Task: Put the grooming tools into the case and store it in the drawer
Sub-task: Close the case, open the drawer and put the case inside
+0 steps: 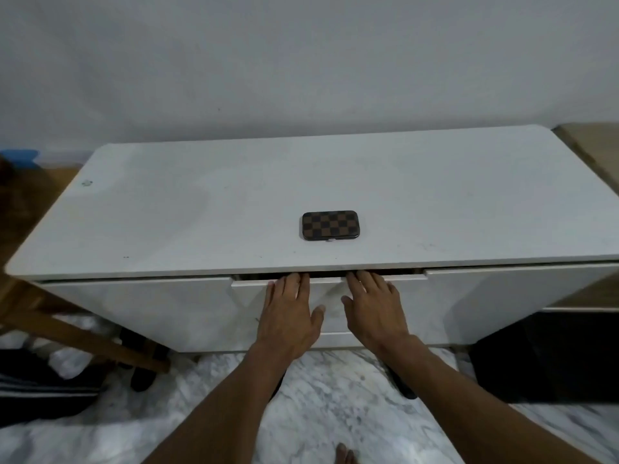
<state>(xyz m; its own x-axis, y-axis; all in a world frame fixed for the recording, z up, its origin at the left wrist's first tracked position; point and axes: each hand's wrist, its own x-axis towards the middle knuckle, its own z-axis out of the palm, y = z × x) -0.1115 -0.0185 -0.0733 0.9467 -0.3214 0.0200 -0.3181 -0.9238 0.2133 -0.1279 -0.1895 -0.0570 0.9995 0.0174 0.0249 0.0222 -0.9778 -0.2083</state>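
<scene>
A closed brown-and-black checkered case lies flat on the white cabinet top, near its front edge. No grooming tools are visible. Just below it, the middle drawer stands slightly out, with a dark gap above its front. My left hand and my right hand rest side by side on the drawer front. Their fingertips hook over its top edge into the gap. The drawer's inside is hidden.
A wooden chair leg slants at the left, next to dark clothing on the marble floor. A dark box sits under the cabinet's right end. A wooden surface adjoins at far right. A white wall rises behind.
</scene>
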